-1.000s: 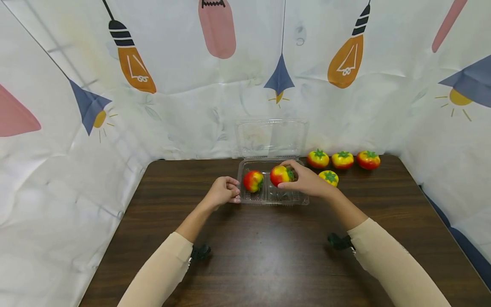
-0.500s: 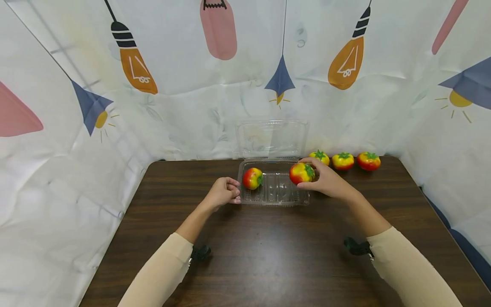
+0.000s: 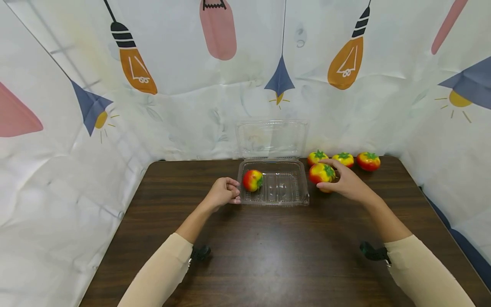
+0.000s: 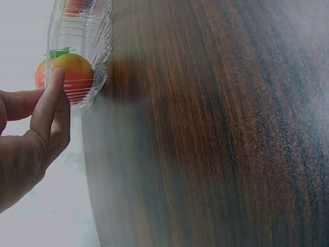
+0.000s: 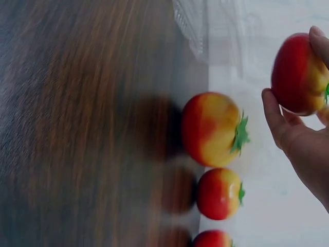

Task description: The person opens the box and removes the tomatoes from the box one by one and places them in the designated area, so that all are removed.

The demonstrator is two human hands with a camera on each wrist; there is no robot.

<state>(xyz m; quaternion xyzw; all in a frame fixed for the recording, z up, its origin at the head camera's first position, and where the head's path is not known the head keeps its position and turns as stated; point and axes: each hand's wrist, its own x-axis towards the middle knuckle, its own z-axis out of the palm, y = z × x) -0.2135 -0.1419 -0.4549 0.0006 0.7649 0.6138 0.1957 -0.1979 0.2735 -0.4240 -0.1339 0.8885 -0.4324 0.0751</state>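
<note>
In the head view a clear plastic clamshell box (image 3: 278, 185) stands open at the back of the table. One red-and-yellow tomato (image 3: 252, 180) with a green leafy top lies in its left part. My left hand (image 3: 222, 192) pinches the box's left rim between thumb and fingers; the left wrist view shows thumb and index finger at that thin wall. Just right of the box, my right hand (image 3: 343, 181) holds another tomato (image 3: 321, 173) between thumb and fingertips. In the right wrist view this held tomato (image 5: 295, 77) is raised, its green top toward the palm.
A back row has tomatoes at left (image 3: 316, 157), middle (image 3: 345, 159) and right (image 3: 368, 161). Part of one more tomato (image 3: 326, 190) shows below the held one. Behind the brown wooden table (image 3: 257, 256), the raised clear lid (image 3: 272, 138) stands near the patterned curtain (image 3: 184, 119).
My right hand has carried the held tomato rightward, from over the box to beside it, near the other tomatoes. My left hand stays at the box's left rim.
</note>
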